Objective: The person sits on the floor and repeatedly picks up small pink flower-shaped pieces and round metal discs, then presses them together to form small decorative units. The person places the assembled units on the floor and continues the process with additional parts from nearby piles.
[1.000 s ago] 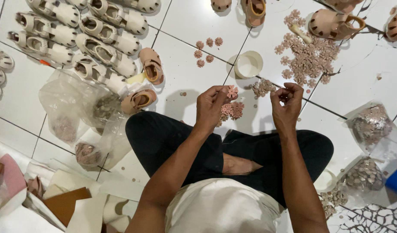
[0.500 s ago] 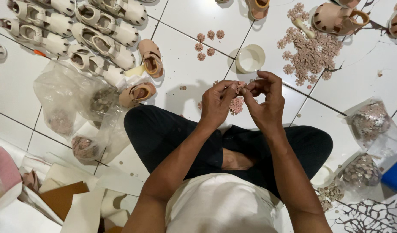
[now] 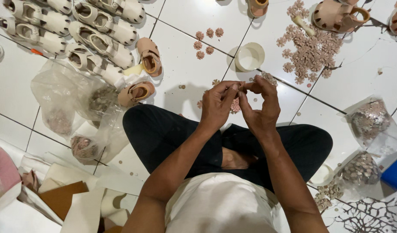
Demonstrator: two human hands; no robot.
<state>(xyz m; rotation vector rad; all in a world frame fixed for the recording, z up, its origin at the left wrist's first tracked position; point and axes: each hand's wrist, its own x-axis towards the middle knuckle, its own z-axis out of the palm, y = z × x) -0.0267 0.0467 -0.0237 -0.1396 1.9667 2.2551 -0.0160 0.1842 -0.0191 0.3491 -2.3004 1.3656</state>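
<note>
Sitting cross-legged on the white tiled floor [image 3: 185,64], I pinch a small pink flower piece [image 3: 243,86] between the fingertips of my left hand [image 3: 218,105] and right hand [image 3: 259,108], both pressed together above my knees. A pile of pink flower pieces [image 3: 310,49] lies at two o'clock, a small white cup [image 3: 249,57] at twelve, and white baby sandals [image 3: 90,39] at ten.

A floor of glossy white tiles [image 3: 185,43] with dark grout lines, brightly lit, cracked at one corner.
</note>
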